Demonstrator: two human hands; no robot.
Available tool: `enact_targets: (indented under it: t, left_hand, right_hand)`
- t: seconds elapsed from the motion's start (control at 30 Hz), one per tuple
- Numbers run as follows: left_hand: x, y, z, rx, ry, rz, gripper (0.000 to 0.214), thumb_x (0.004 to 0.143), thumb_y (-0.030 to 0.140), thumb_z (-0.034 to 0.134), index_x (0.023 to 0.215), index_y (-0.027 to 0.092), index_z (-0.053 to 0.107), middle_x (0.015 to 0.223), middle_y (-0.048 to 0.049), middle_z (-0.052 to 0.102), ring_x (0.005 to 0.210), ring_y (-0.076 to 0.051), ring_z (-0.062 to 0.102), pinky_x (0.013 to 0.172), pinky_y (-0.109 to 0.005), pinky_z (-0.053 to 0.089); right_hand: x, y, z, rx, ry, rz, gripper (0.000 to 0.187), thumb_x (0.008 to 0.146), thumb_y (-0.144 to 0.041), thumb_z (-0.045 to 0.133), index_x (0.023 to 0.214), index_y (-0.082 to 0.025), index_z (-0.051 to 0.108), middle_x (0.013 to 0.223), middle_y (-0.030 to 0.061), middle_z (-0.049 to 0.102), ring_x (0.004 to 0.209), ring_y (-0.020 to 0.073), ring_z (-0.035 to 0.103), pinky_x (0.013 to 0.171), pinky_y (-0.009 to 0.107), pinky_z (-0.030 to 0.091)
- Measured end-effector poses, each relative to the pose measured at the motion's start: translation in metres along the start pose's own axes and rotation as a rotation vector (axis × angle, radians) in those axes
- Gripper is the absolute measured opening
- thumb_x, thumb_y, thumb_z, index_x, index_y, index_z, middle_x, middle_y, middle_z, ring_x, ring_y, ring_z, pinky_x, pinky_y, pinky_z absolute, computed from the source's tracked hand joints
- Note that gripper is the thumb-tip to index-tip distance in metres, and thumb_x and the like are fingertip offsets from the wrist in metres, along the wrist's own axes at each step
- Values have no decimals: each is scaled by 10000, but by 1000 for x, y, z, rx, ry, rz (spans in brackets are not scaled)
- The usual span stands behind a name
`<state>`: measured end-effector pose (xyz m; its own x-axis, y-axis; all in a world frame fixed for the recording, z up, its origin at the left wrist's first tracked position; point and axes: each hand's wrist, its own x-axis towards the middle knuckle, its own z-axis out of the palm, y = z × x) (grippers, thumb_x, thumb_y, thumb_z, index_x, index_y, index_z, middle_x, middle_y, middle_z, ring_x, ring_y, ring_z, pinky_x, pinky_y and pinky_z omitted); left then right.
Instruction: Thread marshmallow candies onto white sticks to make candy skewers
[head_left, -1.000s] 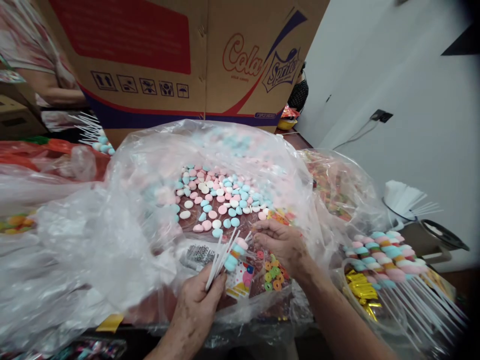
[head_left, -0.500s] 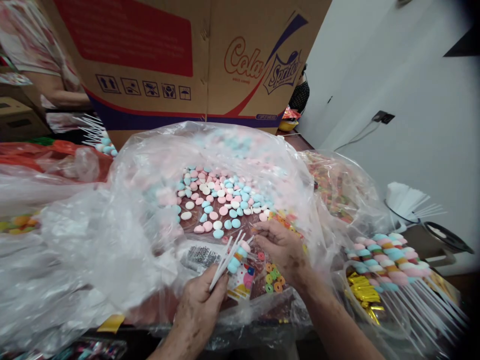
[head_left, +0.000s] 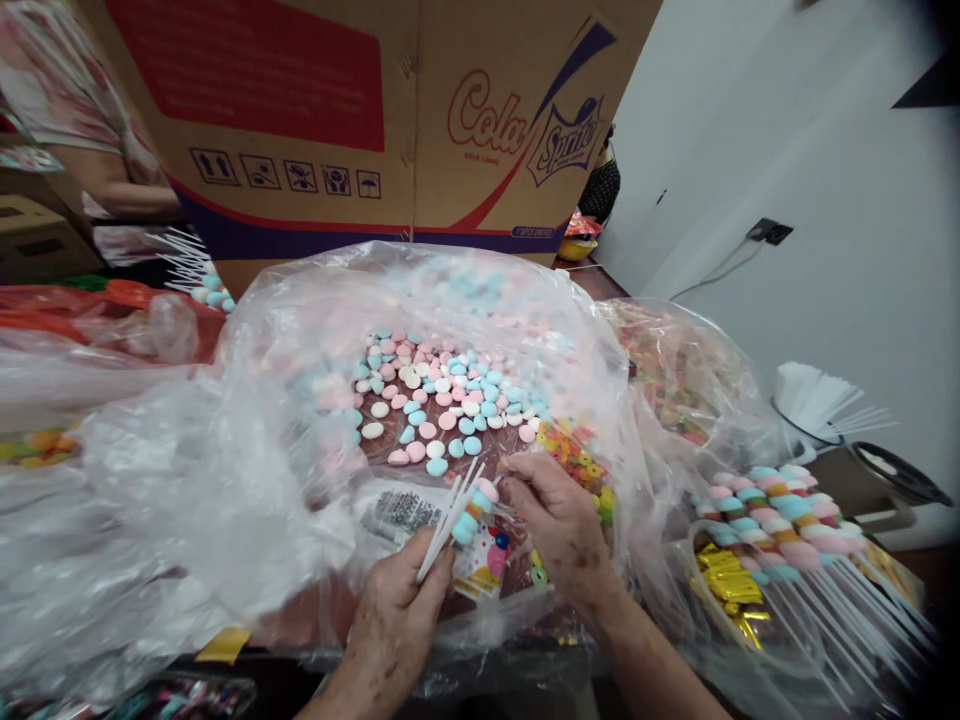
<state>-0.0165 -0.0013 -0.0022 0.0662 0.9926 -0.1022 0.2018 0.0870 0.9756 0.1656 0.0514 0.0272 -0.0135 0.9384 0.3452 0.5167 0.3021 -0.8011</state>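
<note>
L hand (head_left: 405, 595) clamped round white sticks (head_left: 442, 535) & threaded candies (head_left: 474, 510), this side of loose pastel candies (head_left: 446, 420); R hand (head_left: 556, 515) near stick tips, can't tell if pinching anything.

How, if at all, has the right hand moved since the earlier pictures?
Yes. Against the near cluster of ring candies, the right hand has shifted slightly down and left in the picture, now covering most of that cluster.
</note>
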Motion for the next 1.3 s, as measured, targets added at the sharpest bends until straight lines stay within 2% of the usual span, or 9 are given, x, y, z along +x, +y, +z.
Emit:
enact_targets:
  t: [0.23,0.4,0.6,0.67,0.77,0.9,1.03,1.17,1.3]
  left_hand:
    - [-2,4,3,-26,56,9,333,879,376,526,586,221,499,528,63,423,516,-138,383,510,-249,287]
    - [-2,5,3,-50,87,9,329,869,351,535,569,217,527,494,69,407,479,-129,362,495,-248,289]
    - [-2,2,5,-157,128,-33,313,848,377,578,585,210,541,485,73,408,447,-113,351,432,-213,312]
    - [-2,-3,5,-251,134,-69,315,857,420,589,633,201,563,491,74,423,412,-93,318,379,-194,266]
    - [-1,-12,4,-363,115,-88,366,867,485,595,666,180,572,471,85,404,374,-64,305,357,-168,182]
    - [1,-19,5,-393,201,-60,378,855,500,619,714,150,600,522,54,520,345,-37,340,358,-158,185]
    - [1,-18,7,-408,217,-46,357,854,479,629,727,146,603,549,37,570,331,-27,331,353,-162,181]
    - [2,-18,6,-428,168,-71,362,848,488,631,708,157,592,525,43,556,335,-35,329,349,-163,187]
    - [2,-18,6,-407,189,-76,360,832,493,638,701,160,604,550,35,572,338,-35,338,351,-162,206]
  right_hand:
    - [-15,-5,21,54,188,-122,233,903,-195,540,1000,-240,747,1064,75,696,996,189,660,904,334,538]
    - [-20,-3,29,279,160,108,204,881,-231,575,962,-240,761,1082,63,724,1034,208,667,934,366,549]
    - [-6,-16,12,322,-98,42,237,899,-233,545,991,-254,761,1084,32,735,1050,201,668,944,345,534]
    - [8,-16,7,305,-90,87,236,915,-258,529,1029,-242,735,1033,35,737,960,200,689,868,345,560]
    - [32,-11,9,99,-41,-13,249,937,-224,480,1074,-212,689,1013,53,709,921,195,662,839,352,544]
    - [56,-3,28,-466,-329,-393,238,876,-85,500,983,-174,693,1004,92,666,974,235,573,880,377,481]
    - [62,6,42,-832,-498,-503,132,851,-85,565,879,-166,665,919,114,630,911,263,536,823,384,466]
    - [64,16,36,-595,-369,-373,174,823,-49,528,850,-160,659,874,84,643,858,218,551,815,343,459]
    - [70,26,24,-49,-182,19,257,815,-216,529,1010,-204,694,926,19,684,800,167,592,751,295,468]
